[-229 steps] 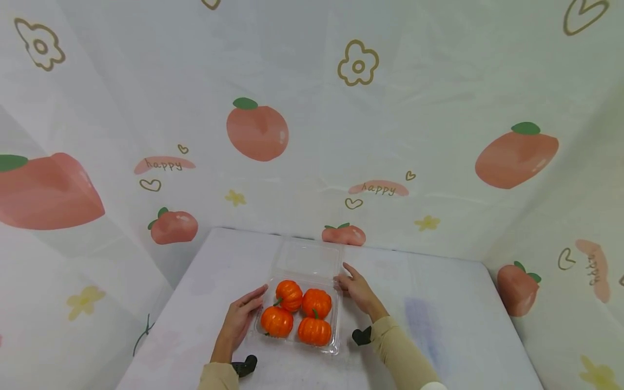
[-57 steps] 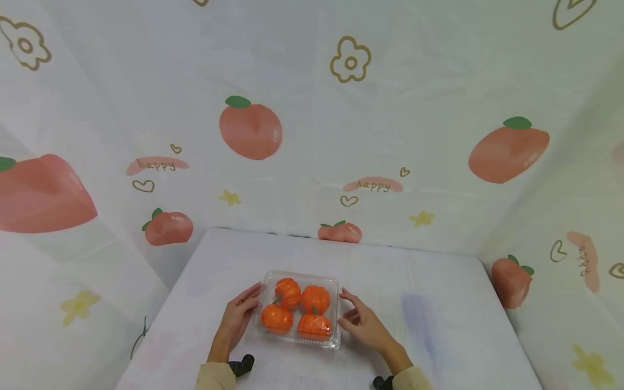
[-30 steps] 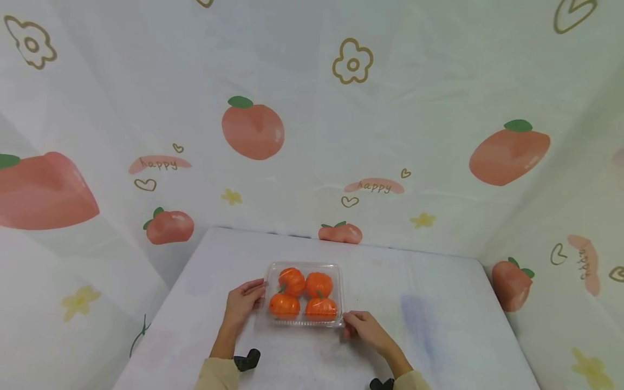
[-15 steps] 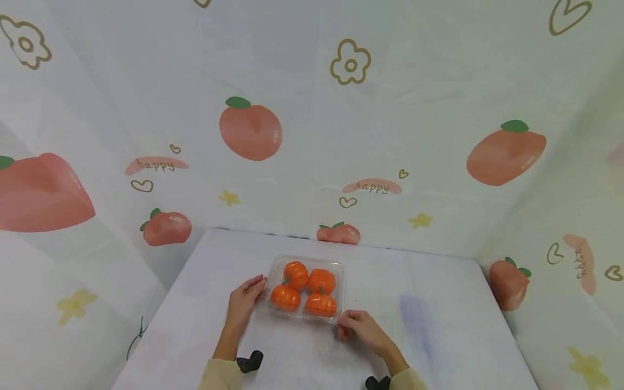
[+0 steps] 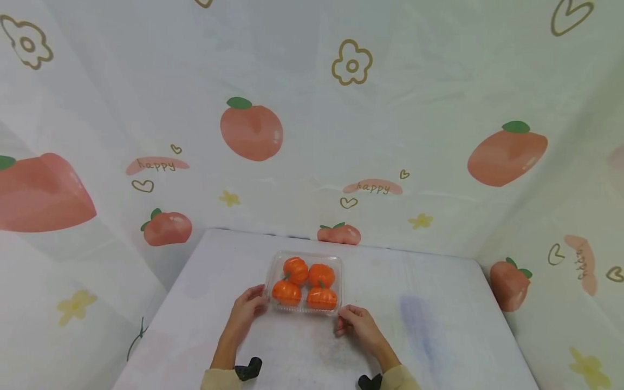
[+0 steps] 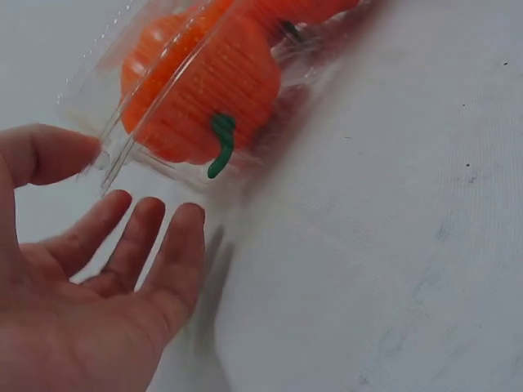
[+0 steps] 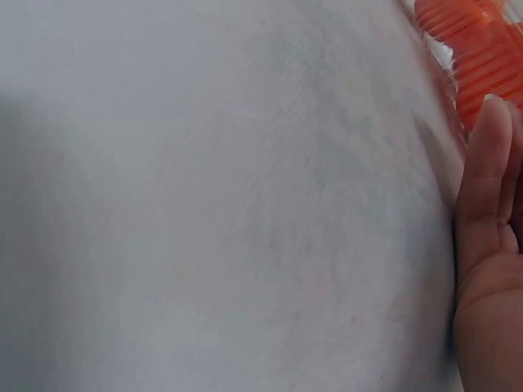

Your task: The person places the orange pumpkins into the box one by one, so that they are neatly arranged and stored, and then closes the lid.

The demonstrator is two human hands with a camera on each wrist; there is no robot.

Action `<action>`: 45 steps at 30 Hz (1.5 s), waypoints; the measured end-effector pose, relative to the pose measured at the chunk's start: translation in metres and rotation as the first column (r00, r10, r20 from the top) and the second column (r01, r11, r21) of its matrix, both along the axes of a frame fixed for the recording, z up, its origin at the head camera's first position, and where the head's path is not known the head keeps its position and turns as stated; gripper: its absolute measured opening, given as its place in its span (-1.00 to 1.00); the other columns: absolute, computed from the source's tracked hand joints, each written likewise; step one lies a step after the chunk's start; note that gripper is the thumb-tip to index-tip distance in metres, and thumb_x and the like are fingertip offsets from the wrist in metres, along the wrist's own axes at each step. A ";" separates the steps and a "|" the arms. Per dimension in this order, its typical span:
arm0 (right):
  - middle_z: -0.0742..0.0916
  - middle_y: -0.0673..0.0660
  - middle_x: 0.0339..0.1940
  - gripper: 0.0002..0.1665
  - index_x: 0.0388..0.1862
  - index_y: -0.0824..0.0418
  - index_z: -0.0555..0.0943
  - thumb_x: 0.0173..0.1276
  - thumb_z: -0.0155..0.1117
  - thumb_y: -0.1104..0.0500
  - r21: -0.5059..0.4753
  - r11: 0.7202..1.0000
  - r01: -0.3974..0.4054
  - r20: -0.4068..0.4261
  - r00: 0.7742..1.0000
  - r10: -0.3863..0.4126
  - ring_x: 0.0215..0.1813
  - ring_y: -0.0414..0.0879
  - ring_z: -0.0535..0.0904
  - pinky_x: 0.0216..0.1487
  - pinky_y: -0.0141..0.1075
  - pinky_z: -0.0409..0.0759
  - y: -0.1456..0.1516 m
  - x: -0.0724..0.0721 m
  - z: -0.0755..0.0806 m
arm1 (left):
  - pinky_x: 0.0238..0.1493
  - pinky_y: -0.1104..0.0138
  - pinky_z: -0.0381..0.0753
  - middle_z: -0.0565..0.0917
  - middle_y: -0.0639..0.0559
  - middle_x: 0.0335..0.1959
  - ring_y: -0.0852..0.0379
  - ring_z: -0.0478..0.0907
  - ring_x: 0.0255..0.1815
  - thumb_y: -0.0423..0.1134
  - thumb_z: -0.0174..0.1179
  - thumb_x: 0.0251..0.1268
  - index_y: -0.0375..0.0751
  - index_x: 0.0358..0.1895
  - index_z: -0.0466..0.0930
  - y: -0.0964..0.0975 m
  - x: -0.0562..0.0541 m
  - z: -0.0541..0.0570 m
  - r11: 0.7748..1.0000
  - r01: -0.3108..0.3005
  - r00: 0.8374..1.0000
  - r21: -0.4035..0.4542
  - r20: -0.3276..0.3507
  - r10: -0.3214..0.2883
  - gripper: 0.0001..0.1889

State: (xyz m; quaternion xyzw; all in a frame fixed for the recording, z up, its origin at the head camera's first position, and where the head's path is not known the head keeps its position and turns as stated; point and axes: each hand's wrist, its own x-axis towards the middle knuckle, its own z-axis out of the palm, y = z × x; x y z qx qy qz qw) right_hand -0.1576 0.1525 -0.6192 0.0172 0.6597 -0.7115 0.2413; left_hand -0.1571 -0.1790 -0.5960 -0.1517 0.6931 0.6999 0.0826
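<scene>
A clear plastic clamshell box (image 5: 303, 310) with a closed lid sits mid-table. Inside it lie several orange toy pumpkins (image 5: 322, 298) with green stems. My left hand (image 5: 246, 311) is at the box's near left side. In the left wrist view, the left thumb (image 6: 61, 153) touches the clear rim, while the other fingers (image 6: 176, 253) spread loosely below it. My right hand (image 5: 358, 325) stands at the near right corner, fingertips right at the rim. The right wrist view has that hand (image 7: 494, 237) at its right edge, one finger extended toward the box, the others partly hidden.
A white cloth (image 5: 302, 357) with a faint blue stain covers the table. White printed curtains (image 5: 312, 135) enclose the back and both sides. A black wrist mount (image 5: 248, 369) shows beside the left sleeve, another (image 5: 370, 382) by the right.
The lid, raised at the back in the oldest frame, has come down over the pumpkins. Since then the box has slid away from me, both hands following it, and turned slightly straighter.
</scene>
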 end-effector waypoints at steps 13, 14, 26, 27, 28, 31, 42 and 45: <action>0.67 -0.01 -0.49 -0.61 -0.15 0.43 0.62 0.57 0.10 0.07 0.007 0.998 0.060 -0.056 0.997 -0.060 -0.37 -0.16 0.65 -0.25 -0.30 0.75 -0.012 0.003 -0.005 | -0.28 0.41 0.68 0.66 0.01 -0.37 0.18 0.62 -0.35 -0.09 0.06 0.56 -0.46 -0.09 0.60 0.006 0.005 -0.017 0.998 -0.065 0.998 -0.026 0.007 0.065 -0.61; 0.67 0.00 -0.49 -0.58 -0.15 0.46 0.60 0.57 0.10 0.07 0.013 0.998 0.063 -0.062 0.996 -0.062 -0.37 -0.16 0.65 -0.26 -0.30 0.75 -0.014 0.004 -0.004 | -0.32 0.41 0.67 0.65 0.03 -0.39 0.18 0.60 -0.38 -0.09 0.06 0.56 -0.46 -0.11 0.60 0.006 0.005 -0.018 0.997 -0.071 0.997 -0.041 0.004 0.071 -0.60; 0.66 -0.01 -0.50 -0.60 -0.18 0.40 0.60 0.60 0.04 0.06 0.078 0.991 0.110 -0.092 0.990 -0.102 -0.41 -0.17 0.63 -0.27 -0.35 0.72 -0.015 0.006 -0.003 | -0.57 0.38 0.44 0.56 0.04 -0.51 0.16 0.38 -0.58 -0.10 0.05 0.51 -0.35 -0.16 0.59 0.012 0.004 -0.020 0.995 -0.081 0.996 -0.053 0.027 0.083 -0.67; 0.65 -0.01 -0.51 -0.62 -0.19 0.38 0.60 0.59 0.04 0.06 0.071 0.990 0.119 -0.089 0.990 -0.112 -0.42 -0.17 0.63 -0.27 -0.34 0.72 -0.015 0.007 -0.003 | -0.59 0.38 0.43 0.54 0.04 -0.53 0.17 0.37 -0.59 -0.09 0.05 0.51 -0.35 -0.16 0.59 0.013 0.003 -0.019 0.995 -0.079 0.996 -0.057 0.026 0.081 -0.67; 0.65 -0.01 -0.52 -0.62 -0.20 0.38 0.60 0.59 0.05 0.06 0.066 0.990 0.126 -0.095 0.988 -0.120 -0.43 -0.17 0.63 -0.28 -0.34 0.72 -0.015 0.007 -0.003 | -0.59 0.38 0.42 0.53 0.04 -0.54 0.17 0.36 -0.61 -0.09 0.05 0.51 -0.35 -0.15 0.60 0.014 0.003 -0.019 0.995 -0.077 0.997 -0.062 0.023 0.078 -0.67; 0.62 -0.03 -0.55 -0.65 -0.23 0.36 0.59 0.58 0.07 0.08 0.055 0.986 0.155 -0.090 0.985 -0.150 -0.46 -0.18 0.61 -0.30 -0.34 0.72 -0.016 0.008 -0.003 | -0.60 0.38 0.41 0.51 0.05 -0.56 0.17 0.35 -0.63 -0.08 0.04 0.52 -0.36 -0.14 0.61 0.015 0.002 -0.019 0.994 -0.071 0.997 -0.079 0.016 0.073 -0.65; 0.53 -0.01 -0.59 -0.65 -0.29 0.34 0.53 0.61 0.03 0.09 0.078 0.977 0.201 -0.090 0.977 -0.193 -0.46 -0.13 0.53 -0.32 -0.35 0.64 -0.018 0.008 -0.002 | -0.59 0.40 0.43 0.57 0.05 -0.51 0.18 0.37 -0.60 -0.11 0.00 0.54 -0.34 -0.17 0.63 0.017 -0.001 -0.024 0.995 -0.056 0.998 -0.079 0.014 0.057 -0.66; 0.53 -0.02 -0.61 -0.66 -0.31 0.33 0.53 0.59 0.05 0.10 0.073 0.977 0.200 -0.105 0.976 -0.191 -0.49 -0.17 0.53 -0.35 -0.37 0.63 -0.017 0.009 -0.004 | -0.58 0.40 0.45 0.59 0.04 -0.49 0.19 0.38 -0.60 -0.11 0.01 0.54 -0.34 -0.17 0.63 0.018 0.000 -0.023 0.995 -0.057 0.998 -0.081 0.010 0.058 -0.66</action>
